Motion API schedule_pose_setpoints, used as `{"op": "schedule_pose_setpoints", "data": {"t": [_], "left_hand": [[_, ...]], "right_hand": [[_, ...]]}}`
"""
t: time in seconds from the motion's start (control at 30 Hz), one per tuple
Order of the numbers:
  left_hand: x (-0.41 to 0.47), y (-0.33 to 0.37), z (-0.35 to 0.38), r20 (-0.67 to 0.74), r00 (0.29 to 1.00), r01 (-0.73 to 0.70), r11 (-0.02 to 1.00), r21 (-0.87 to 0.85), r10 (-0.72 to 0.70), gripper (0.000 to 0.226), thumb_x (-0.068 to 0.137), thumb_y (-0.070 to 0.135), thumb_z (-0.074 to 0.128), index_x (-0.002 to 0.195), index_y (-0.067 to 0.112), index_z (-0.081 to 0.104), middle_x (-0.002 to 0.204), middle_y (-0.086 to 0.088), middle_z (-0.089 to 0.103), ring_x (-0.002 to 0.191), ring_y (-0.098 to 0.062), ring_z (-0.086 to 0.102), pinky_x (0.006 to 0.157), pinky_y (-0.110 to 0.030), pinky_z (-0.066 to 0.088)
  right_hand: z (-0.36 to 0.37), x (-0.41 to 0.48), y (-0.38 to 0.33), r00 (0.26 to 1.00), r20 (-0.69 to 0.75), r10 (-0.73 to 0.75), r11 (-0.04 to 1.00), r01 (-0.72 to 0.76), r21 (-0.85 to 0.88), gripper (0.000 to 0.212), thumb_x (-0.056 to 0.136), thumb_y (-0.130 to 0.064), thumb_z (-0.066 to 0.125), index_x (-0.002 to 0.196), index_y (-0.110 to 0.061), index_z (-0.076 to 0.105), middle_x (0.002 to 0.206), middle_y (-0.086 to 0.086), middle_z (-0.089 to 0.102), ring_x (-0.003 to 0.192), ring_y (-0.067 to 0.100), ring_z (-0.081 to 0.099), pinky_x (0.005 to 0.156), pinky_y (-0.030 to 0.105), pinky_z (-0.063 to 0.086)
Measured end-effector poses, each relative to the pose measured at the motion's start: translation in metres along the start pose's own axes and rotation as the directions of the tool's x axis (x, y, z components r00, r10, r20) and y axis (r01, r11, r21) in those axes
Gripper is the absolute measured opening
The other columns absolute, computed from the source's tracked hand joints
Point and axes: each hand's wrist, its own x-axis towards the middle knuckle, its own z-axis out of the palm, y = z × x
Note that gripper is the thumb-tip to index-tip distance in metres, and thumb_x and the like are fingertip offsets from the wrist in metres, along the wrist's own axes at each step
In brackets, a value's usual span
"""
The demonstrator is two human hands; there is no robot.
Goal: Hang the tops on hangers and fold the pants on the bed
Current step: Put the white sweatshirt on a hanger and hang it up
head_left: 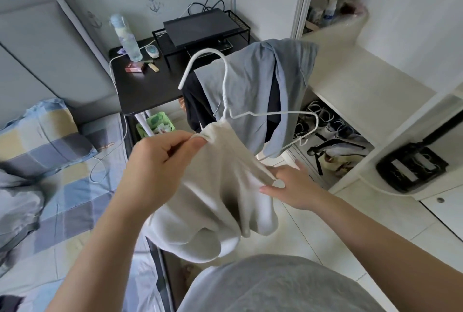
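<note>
My bare left forearm rises from the lower left toward the middle. My left grip (165,154) is curled, with thumb and forefinger pinching a bunched bit of the top (220,186). My right arm, also bare, reaches in from the lower right edge and sits lower than the left. My right grip (292,185) shows its back. Its thumb and forefinger nip the top's edge, and the other fingers are straight and spread. The two grips are apart, with cloth stretched between them.

Looks forward and down from head height, wide-angle. Sits close over the left hand (160,154) and right hand (294,187), bed (82,201) leftward, shelf (350,78) rightward.
</note>
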Motion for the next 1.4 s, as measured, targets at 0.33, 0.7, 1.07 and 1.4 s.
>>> {"op": "schedule_pose_setpoints", "data": {"t": [0.33,0.7,1.07,1.4], "left_hand": [[0.002,-0.015,-0.036,0.212,0.959,0.166,0.980,0.113,-0.187,0.021,0.085,0.053,0.058,0.082,0.040,0.074,0.075,-0.014,0.067,0.073,-0.033,0.058,0.065,-0.036,0.048],[0.009,-0.012,0.013,0.397,0.917,-0.005,0.991,0.131,-0.048,0.045,0.095,0.039,0.060,0.068,0.004,0.057,0.054,-0.004,0.029,0.050,-0.008,0.026,0.048,-0.021,0.023],[0.035,-0.049,-0.005,0.175,0.984,-0.010,0.994,-0.105,0.029,0.014,0.088,0.051,0.070,0.084,0.038,0.076,0.072,-0.012,0.064,0.064,-0.010,0.052,0.060,-0.024,0.042],[0.031,-0.040,0.029,0.109,0.993,-0.036,0.999,-0.032,0.039,0.041,0.103,0.023,0.049,0.064,0.011,0.042,0.055,0.012,0.038,0.053,-0.004,0.033,0.050,-0.016,0.026]], "right_hand": [[-0.025,-0.003,0.053,0.992,-0.110,-0.061,0.997,0.056,-0.047,0.014,0.097,-0.030,0.061,0.105,-0.022,0.070,0.110,-0.016,0.062,0.117,0.009,0.055,0.115,0.037,0.027],[-0.067,-0.031,-0.069,0.936,-0.188,-0.298,0.902,0.341,0.265,0.015,0.099,-0.009,0.043,0.090,-0.011,0.056,0.068,-0.010,0.055,0.060,0.006,0.047,0.059,0.017,0.033],[-0.116,-0.032,-0.072,0.950,-0.235,-0.203,0.761,0.305,0.573,0.013,0.084,-0.030,0.069,0.083,-0.021,0.059,0.055,-0.001,0.027,0.052,0.013,0.025,0.051,0.023,0.024],[-0.115,-0.033,-0.075,0.981,-0.158,-0.112,0.913,0.164,0.374,0.048,0.102,-0.031,0.051,0.059,-0.012,0.042,0.049,-0.007,0.031,0.047,0.010,0.029,0.048,0.020,0.026]]}}
